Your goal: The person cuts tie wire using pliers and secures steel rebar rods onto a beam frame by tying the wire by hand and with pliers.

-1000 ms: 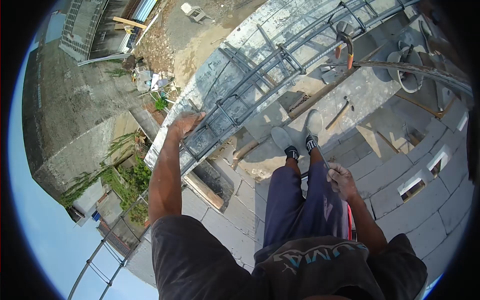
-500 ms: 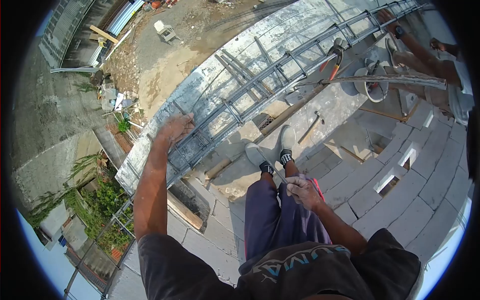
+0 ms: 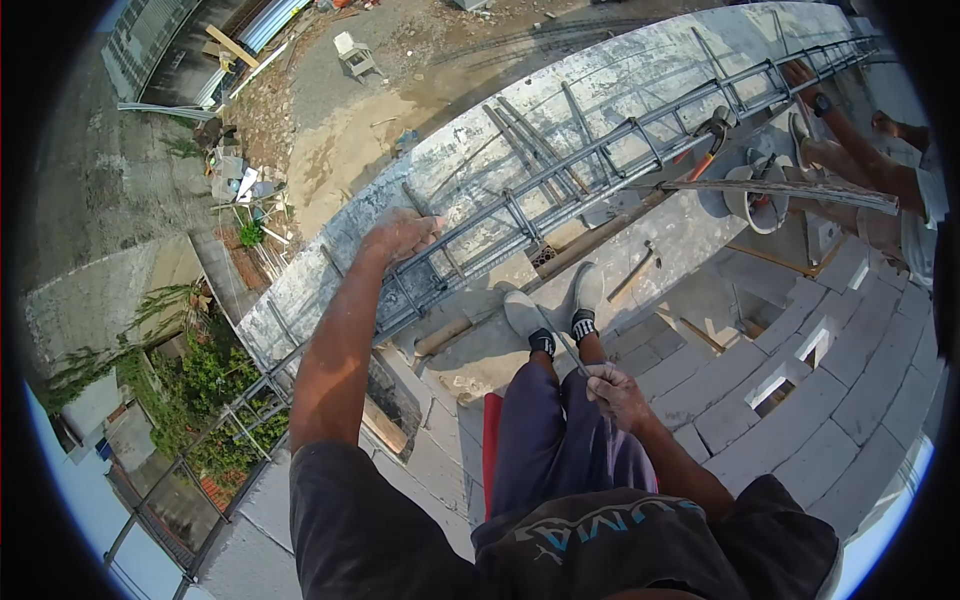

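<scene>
A long steel rebar cage point(image 3: 560, 190) lies along a pale concrete ledge point(image 3: 450, 160). At the cage's left part, my left hand point(image 3: 402, 236) is closed around something at its outer edge, a bar by the look of it, though the fingers hide most of it. My right hand point(image 3: 616, 392) pinches a thin metal rod point(image 3: 562, 340) in front of my thighs, the rod slanting up and left toward my shoes. Short loose bars point(image 3: 530, 145) lie across the ledge beyond the cage.
Another person's hand point(image 3: 797, 76) touches the cage at the upper right. Pincers point(image 3: 712, 140) with orange handles rest by it. A bucket point(image 3: 757, 205), a plank point(image 3: 790, 190) and a hammer point(image 3: 632, 275) are at the right. Block walls point(image 3: 800, 440) surround my feet; ground lies far below the ledge.
The view has shifted, bringing the other person into sight at the right. My left hand has moved along the cage to the right. My right hand keeps the rod.
</scene>
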Tool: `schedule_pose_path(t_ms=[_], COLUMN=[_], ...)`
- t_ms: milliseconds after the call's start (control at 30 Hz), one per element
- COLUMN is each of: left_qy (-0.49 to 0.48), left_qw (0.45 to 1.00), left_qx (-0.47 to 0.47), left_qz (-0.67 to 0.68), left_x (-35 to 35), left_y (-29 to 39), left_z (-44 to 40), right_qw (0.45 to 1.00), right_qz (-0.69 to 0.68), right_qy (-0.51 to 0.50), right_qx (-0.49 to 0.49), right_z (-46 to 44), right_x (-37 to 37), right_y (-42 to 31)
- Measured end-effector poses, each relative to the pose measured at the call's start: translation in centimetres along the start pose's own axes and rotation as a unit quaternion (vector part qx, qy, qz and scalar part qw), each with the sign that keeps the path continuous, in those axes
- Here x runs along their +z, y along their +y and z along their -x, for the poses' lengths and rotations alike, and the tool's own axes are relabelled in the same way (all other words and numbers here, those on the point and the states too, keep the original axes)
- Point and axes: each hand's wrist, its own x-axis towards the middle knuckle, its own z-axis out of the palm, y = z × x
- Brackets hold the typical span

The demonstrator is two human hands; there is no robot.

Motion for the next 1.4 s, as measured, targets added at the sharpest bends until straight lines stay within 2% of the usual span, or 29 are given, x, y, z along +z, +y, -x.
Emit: schedule_pose_path(t_ms=[100,200,300,400,500,700,800,900,1000,1100,1133,1233,1333,1400], left_qy=[0.001,-0.002,0.015,0.005,-0.025,-0.021,-0.067,-0.072,-0.052,-0.023,0.023,0.064,0.134,0.223], left_qw=[0.998,0.997,0.990,1.000,0.986,0.995,0.975,0.969,0.986,0.996,0.994,0.982,0.956,0.904], left_qx=[-0.035,-0.001,0.071,0.011,0.024,0.054,0.053,0.031,0.018,-0.023,-0.041,-0.055,0.008,0.068], left_qz=[-0.051,-0.071,-0.120,0.016,0.164,0.082,0.205,0.234,0.156,0.088,0.103,0.170,0.261,0.358], left_x=[-0.3,-0.2,-0.1,-0.3,0.7,0.6,1.4,1.8,1.6,-0.6,-0.3,-0.3,-1.5,-1.9], left_y=[0.1,-0.7,-1.4,0.0,-0.2,1.9,-0.1,-1.1,-1.9,2.3,1.7,0.4,-0.7,0.0], left_z=[-0.3,-1.3,-1.9,-0.2,-1.6,-1.5,-3.3,-4.7,-5.4,-0.8,-1.2,-1.8,-2.1,-0.5], right_qw=[1.000,1.000,1.000,0.999,0.999,1.000,0.999,0.999,0.997,0.992,0.990,0.982,0.970,0.958], right_qz=[0.003,0.012,0.021,0.027,0.024,0.005,-0.020,-0.042,-0.081,-0.127,-0.142,-0.187,-0.245,-0.286], right_qy=[-0.011,-0.010,-0.016,-0.020,-0.021,-0.013,0.006,0.002,-0.013,-0.015,-0.014,-0.013,0.000,0.006], right_qx=[0.001,0.004,-0.002,0.002,0.021,0.022,0.029,0.019,0.014,0.019,0.016,0.004,-0.010,-0.019], right_z=[0.0,0.1,0.0,0.1,0.1,0.2,0.1,-0.1,-0.2,-0.2,-0.1,0.3,0.4,0.3], right_x=[0.5,0.5,1.4,2.1,2.3,2.5,2.7,2.6,2.3,2.1,2.0,1.9,1.8,1.4], right_y=[0.0,0.0,-0.1,-0.3,-0.2,0.3,0.3,0.7,1.1,1.4,1.3,1.0,0.8,1.0])
